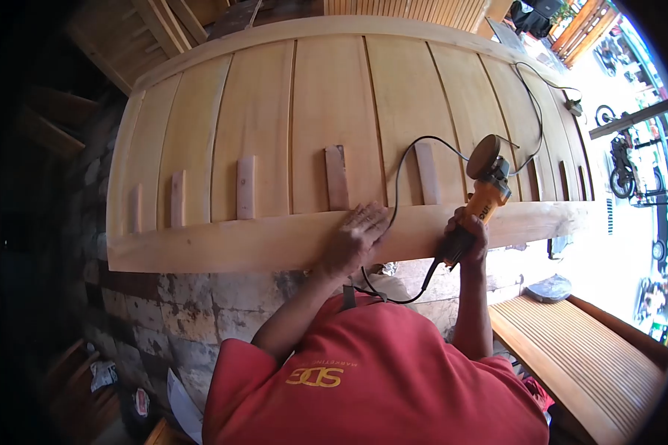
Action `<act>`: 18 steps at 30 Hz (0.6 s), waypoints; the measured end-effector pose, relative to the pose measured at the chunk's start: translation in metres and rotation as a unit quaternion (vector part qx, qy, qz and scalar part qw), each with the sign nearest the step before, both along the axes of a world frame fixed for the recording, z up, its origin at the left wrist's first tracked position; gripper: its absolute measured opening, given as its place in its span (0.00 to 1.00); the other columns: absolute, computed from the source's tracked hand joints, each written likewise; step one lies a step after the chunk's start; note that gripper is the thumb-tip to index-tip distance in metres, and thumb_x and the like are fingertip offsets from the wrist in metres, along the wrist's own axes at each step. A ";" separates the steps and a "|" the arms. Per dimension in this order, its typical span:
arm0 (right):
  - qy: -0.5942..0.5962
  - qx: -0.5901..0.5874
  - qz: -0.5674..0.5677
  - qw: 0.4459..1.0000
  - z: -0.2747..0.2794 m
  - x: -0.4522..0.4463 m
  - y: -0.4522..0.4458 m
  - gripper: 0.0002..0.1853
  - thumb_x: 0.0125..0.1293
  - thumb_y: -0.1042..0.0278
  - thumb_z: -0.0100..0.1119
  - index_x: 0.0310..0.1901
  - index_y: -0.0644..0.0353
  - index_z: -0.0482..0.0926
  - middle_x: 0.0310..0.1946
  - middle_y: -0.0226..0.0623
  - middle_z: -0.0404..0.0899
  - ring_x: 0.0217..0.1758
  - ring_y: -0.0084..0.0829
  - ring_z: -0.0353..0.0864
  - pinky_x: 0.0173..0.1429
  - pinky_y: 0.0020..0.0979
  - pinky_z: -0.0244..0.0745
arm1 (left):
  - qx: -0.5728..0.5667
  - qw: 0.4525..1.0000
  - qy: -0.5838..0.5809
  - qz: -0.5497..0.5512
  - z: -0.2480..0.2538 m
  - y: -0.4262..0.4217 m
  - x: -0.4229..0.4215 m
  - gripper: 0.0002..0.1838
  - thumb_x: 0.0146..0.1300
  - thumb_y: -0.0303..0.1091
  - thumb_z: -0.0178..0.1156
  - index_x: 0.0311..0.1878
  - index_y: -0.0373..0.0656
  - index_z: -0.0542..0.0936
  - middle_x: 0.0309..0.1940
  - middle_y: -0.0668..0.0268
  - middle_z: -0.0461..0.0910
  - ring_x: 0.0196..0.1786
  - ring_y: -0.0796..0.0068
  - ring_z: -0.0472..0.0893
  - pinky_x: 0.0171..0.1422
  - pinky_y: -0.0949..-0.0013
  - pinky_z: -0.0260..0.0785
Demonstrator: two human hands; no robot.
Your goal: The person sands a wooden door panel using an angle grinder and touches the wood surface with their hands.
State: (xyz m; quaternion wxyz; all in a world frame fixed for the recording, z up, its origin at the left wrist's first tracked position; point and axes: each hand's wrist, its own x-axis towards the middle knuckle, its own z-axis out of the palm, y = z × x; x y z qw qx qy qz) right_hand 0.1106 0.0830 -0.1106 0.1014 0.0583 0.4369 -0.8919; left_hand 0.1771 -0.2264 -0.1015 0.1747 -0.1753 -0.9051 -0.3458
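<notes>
A large wooden door panel [326, 96] with vertical boards and a thick rail lies in front of me. My left hand [358, 236] rests flat on the near rail, fingers stretched out over its surface. My right hand [469, 236] is wrapped round the dark handle of a yellow and black angle grinder [488, 199]. The grinder is held upright above the rail, its round disc [484, 156] at the top, clear of the wood. A black power cord [430, 276] leaves the handle's lower end. Several short wooden strips [337, 178] lie on the boards along the rail.
The cord loops over the panel to a connector [574, 107] at the right. A slatted wooden panel [579, 363] lies at the lower right. Worn floor tiles [193, 304] show below the panel. Other wooden panels [137, 44] lean at the upper left; a motorcycle [623, 167] stands outside.
</notes>
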 end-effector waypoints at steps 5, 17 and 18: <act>0.022 0.010 0.031 0.999 0.022 -0.010 0.013 0.19 0.67 0.56 0.69 0.46 0.63 0.77 0.38 0.39 0.79 0.36 0.36 0.86 0.42 0.38 0.87 | 0.089 0.993 0.023 0.078 0.009 0.052 -0.029 0.15 0.69 0.27 0.72 0.58 0.38 0.89 0.57 0.53 0.90 0.67 0.48 0.86 0.77 0.49 0.77; 0.037 -0.017 0.057 0.998 0.028 -0.071 0.127 0.36 0.71 0.62 0.68 0.76 0.62 0.64 0.39 0.39 0.82 0.35 0.35 0.87 0.42 0.38 0.87 | 0.205 0.967 0.007 0.153 -0.002 0.189 -0.118 0.17 0.73 0.28 0.70 0.63 0.42 0.87 0.60 0.52 0.89 0.66 0.46 0.86 0.76 0.52 0.77; 0.027 -0.053 0.059 0.996 0.023 -0.073 0.133 0.37 0.71 0.62 0.68 0.77 0.60 0.63 0.40 0.40 0.82 0.36 0.35 0.87 0.43 0.38 0.87 | 0.173 0.969 0.041 0.169 -0.004 0.188 -0.121 0.23 0.72 0.30 0.71 0.69 0.45 0.83 0.66 0.48 0.84 0.73 0.44 0.80 0.79 0.51 0.73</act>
